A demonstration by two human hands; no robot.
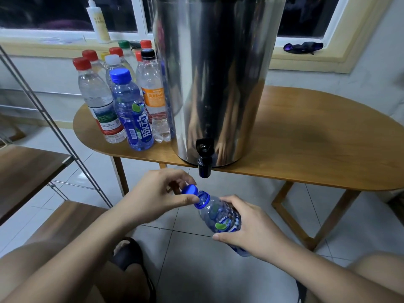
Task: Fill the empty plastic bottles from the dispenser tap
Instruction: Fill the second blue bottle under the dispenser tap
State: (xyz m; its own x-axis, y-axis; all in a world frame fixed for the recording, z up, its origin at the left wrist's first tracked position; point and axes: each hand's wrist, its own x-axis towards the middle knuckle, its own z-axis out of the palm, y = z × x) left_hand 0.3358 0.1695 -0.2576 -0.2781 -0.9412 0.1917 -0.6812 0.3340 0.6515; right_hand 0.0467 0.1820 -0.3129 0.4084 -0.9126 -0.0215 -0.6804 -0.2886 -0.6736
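Note:
A tall steel dispenser (220, 73) stands on the wooden table (306, 145), its black tap (204, 162) hanging over the front edge. Below the tap, my right hand (251, 228) grips a blue plastic bottle (215, 212), tilted with its open neck pointing up and left. My left hand (157, 197) pinches the blue cap (189, 190) just off the bottle's mouth. Several capped bottles (122, 95) stand in a cluster on the table to the left of the dispenser.
A metal-framed shelf unit (43, 119) with wooden boards stands at the left. On the window sill sit a white squeeze bottle (98, 22) and a dark cloth (302, 48). My knees and a dark slipper (131, 252) are over the tiled floor below.

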